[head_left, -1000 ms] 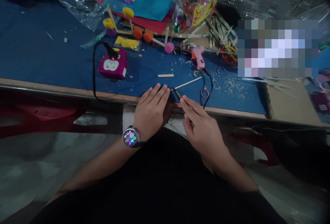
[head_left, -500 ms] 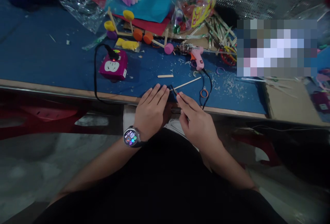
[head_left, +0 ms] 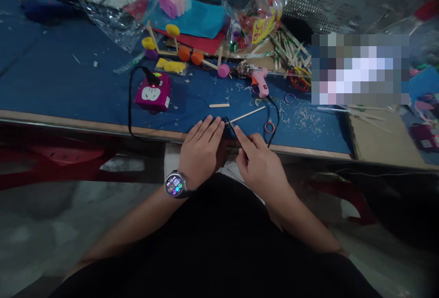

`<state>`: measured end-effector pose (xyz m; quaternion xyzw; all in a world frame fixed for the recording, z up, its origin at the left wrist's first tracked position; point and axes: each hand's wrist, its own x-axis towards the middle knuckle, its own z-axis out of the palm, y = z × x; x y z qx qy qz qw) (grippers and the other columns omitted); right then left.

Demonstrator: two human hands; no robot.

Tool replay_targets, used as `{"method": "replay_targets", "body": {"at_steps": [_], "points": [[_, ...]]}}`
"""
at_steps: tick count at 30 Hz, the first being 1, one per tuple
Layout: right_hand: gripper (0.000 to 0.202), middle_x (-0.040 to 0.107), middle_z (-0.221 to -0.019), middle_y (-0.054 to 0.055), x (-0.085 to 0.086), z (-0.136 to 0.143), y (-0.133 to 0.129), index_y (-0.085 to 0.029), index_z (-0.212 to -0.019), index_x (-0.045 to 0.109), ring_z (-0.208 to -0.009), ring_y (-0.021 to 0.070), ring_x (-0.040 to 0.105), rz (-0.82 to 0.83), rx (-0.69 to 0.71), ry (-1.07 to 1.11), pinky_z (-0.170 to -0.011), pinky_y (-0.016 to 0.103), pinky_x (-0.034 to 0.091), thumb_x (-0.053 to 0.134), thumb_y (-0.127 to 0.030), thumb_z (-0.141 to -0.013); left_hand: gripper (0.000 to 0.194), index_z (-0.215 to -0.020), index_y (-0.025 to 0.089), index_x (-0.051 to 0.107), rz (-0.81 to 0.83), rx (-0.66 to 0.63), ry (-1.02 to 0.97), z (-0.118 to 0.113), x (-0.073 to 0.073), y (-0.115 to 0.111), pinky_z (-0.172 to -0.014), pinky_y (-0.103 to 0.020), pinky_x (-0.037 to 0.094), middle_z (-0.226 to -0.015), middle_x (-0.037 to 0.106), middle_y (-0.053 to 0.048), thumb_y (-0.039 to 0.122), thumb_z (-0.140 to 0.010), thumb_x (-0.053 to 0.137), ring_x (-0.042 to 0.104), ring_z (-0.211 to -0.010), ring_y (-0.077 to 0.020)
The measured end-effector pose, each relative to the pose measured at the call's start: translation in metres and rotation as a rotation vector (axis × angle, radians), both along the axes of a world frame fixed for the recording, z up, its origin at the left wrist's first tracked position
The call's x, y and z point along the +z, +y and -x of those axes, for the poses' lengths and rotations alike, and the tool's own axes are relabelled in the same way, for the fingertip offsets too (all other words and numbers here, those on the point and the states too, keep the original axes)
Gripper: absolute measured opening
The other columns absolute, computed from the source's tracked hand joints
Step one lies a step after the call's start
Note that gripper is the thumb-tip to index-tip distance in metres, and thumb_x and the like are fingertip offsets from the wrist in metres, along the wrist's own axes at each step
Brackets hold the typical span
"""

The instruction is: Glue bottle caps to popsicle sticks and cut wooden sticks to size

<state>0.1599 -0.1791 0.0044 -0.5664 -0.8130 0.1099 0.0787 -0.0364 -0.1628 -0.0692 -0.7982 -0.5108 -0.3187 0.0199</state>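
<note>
My left hand [head_left: 202,145] lies flat at the table's front edge with its fingers stretched out. Its fingertips rest over the left end of a thin wooden stick [head_left: 247,114], which slants up to the right. In my right hand [head_left: 262,163] is a slim dark craft knife [head_left: 230,125], its handle mostly hidden by the fingers. The index finger lies along the knife's back, and the blade crosses the stick close to my left fingertips. A short, flat wooden stick piece [head_left: 219,105] lies just beyond.
A pink glue gun [head_left: 262,83] with a black cord lies behind the stick, near an orange ring [head_left: 269,127]. A magenta power box [head_left: 154,92] stands at left. Stick assemblies with coloured wheels [head_left: 184,53], bags and a pile of sticks [head_left: 288,46] fill the back. Cardboard [head_left: 380,138] lies at right.
My right index finger has straightened along the knife, and the rest of the hand has curled lower. The left hand stays flat in place. The view has shifted slightly.
</note>
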Motion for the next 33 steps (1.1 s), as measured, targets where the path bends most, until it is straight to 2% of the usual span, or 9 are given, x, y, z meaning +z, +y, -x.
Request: {"method": "replay_targets", "body": {"at_steps": [3,6,13,16,23,29,33], "points": [[0.064,0.071,-0.119,0.012,0.0029,-0.0024,-0.003,-0.024,-0.174,0.045,-0.083,0.0217,0.069,0.02,-0.014,-0.039,-0.064,0.031,0.054,0.042,-0.027,-0.111,0.054,-0.162,0.012,0.059,-0.004,0.0,-0.007,-0.0002,0.0002,0.0001,-0.13,-0.058,0.048,-0.163,0.064,-0.017,0.026,-0.11,0.058,0.056,-0.158,-0.0364],[0.065,0.071,-0.114,0.01,0.0027,-0.0019,-0.0014,-0.026,-0.175,0.043,-0.081,0.0213,0.068,0.019,-0.022,-0.058,-0.063,0.031,0.05,0.041,-0.028,-0.11,0.052,-0.16,0.01,0.06,-0.019,0.012,0.005,-0.0009,0.0011,-0.0003,-0.13,-0.057,0.049,-0.162,0.065,-0.017,0.026,-0.11,0.056,0.057,-0.157,-0.0363],[0.067,0.073,-0.115,0.011,0.0033,0.0002,-0.0013,-0.027,-0.176,0.04,-0.083,0.0213,0.069,0.026,-0.023,-0.103,-0.063,0.03,0.048,0.042,-0.025,-0.11,0.054,-0.163,0.014,0.059,0.003,-0.003,-0.004,0.0006,0.0016,-0.0002,-0.131,-0.057,0.047,-0.164,0.063,-0.016,0.025,-0.11,0.056,0.056,-0.158,-0.0363],[0.066,0.073,-0.116,0.011,0.0047,-0.0017,-0.0056,-0.027,-0.177,0.039,-0.086,0.0219,0.071,0.035,-0.013,-0.097,-0.065,0.031,0.049,0.042,-0.025,-0.11,0.052,-0.161,0.012,0.06,0.001,-0.001,-0.006,0.0005,0.0017,0.0,-0.131,-0.057,0.048,-0.163,0.064,-0.017,0.026,-0.111,0.056,0.056,-0.158,-0.0363],[0.066,0.073,-0.114,0.011,0.0043,0.0032,0.0032,-0.026,-0.176,0.041,-0.084,0.0233,0.07,0.025,-0.018,-0.114,-0.063,0.033,0.049,0.043,-0.026,-0.109,0.052,-0.159,0.007,0.061,-0.021,0.005,0.04,0.0,0.0016,-0.0002,-0.129,-0.058,0.049,-0.164,0.063,-0.018,0.024,-0.11,0.055,0.057,-0.157,-0.0377],[0.067,0.074,-0.114,0.01,0.0026,-0.0016,-0.002,-0.025,-0.176,0.041,-0.084,0.0228,0.07,0.017,-0.01,-0.091,-0.063,0.032,0.049,0.042,-0.025,-0.109,0.052,-0.161,0.013,0.06,-0.007,0.007,0.006,-0.0004,0.0019,0.0002,-0.129,-0.058,0.05,-0.162,0.065,-0.016,0.026,-0.11,0.057,0.058,-0.157,-0.0361],[0.067,0.074,-0.114,0.011,0.0013,0.0015,0.0001,-0.026,-0.175,0.041,-0.081,0.0215,0.07,0.008,-0.035,-0.113,-0.062,0.031,0.048,0.043,-0.025,-0.109,0.053,-0.161,0.01,0.06,-0.005,0.002,0.032,0.0006,0.0024,0.0001,-0.129,-0.059,0.05,-0.164,0.063,-0.017,0.023,-0.109,0.055,0.057,-0.157,-0.0375]]}}
